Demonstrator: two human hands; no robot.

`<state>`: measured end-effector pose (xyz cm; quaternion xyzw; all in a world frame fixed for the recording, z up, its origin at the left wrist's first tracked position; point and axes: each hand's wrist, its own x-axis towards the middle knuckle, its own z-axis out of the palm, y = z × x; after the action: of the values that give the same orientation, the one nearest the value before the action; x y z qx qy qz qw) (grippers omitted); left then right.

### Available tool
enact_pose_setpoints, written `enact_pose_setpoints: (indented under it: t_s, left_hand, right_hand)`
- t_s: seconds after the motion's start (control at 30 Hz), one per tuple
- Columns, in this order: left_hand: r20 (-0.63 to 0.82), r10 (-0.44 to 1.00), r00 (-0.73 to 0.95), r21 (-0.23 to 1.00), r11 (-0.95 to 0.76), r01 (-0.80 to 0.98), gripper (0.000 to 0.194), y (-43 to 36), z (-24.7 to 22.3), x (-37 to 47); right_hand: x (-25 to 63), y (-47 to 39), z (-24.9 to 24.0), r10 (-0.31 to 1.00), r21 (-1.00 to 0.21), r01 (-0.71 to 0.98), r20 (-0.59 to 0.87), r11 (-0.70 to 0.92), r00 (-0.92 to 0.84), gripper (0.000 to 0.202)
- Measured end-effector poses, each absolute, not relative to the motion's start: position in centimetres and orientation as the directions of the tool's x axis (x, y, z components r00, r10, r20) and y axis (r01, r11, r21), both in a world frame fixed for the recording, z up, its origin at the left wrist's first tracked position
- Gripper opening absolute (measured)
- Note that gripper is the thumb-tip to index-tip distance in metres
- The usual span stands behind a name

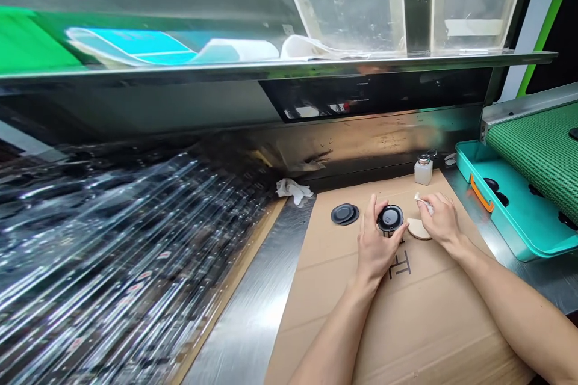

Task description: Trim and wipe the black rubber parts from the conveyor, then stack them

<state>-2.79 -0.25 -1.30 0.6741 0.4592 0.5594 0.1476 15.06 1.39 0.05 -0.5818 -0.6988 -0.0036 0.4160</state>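
Observation:
My left hand (378, 240) grips a round black part (390, 218) by its edges, between thumb and fingers, above the cardboard sheet (334, 289). In my right hand (440, 219) a small white cloth or tissue (424, 203) is pinched. Beneath the right fingers lies a round beige pad (418, 228), partly covered by the hand. Left of my left hand, black discs (344, 213) rest overlapping on the cardboard. A small white bottle (423, 169) with a metal top stands at the cardboard's far edge.
Clear plastic trays (135, 277) are piled on the left. A crumpled white cloth (294, 190) lies on the metal table. At right, a teal bin (519, 222) with black discs sits below a green conveyor belt (542, 138). A metal shelf (316, 66) crosses above.

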Motion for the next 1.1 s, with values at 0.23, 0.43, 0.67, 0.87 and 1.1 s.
enact_pose_setpoints:
  t_s: [0.23, 0.43, 0.67, 0.87, 1.1]
  left_hand:
    - [0.672, 0.74, 0.036, 0.618, -0.586, 0.524, 0.089, -0.4, -1.6, -2.3]
    - [0.667, 0.735, 0.122, 0.58, -0.615, 0.534, 0.081, -0.4, -2.4, -1.7]
    - [0.619, 0.777, 0.113, 0.606, -0.565, 0.56, 0.096, -0.3, -2.5, -1.8]
    - [0.629, 0.776, 0.053, 0.624, -0.544, 0.561, 0.1, -0.1, -2.3, -2.1]
    - [0.674, 0.739, 0.019, 0.601, -0.563, 0.567, 0.1, 0.1, -2.3, -2.8]
  right_hand:
    - [12.5, -0.7, 1.3, 0.752, -0.429, 0.689, 0.606, 0.584, -0.259, 0.015]
    - [11.8, -1.1, 1.5, 0.806, -0.38, 0.765, 0.514, 0.52, -0.293, 0.018]
    - [13.7, 0.0, 1.4, 0.881, -0.312, 0.898, 0.45, 0.309, -0.147, 0.021]
    - [16.3, 2.0, 0.4, 0.878, -0.415, 0.897, 0.473, 0.153, 0.069, 0.023]
    - [16.6, 2.3, -0.2, 0.892, -0.416, 0.9, 0.446, 0.129, 0.079, 0.023]
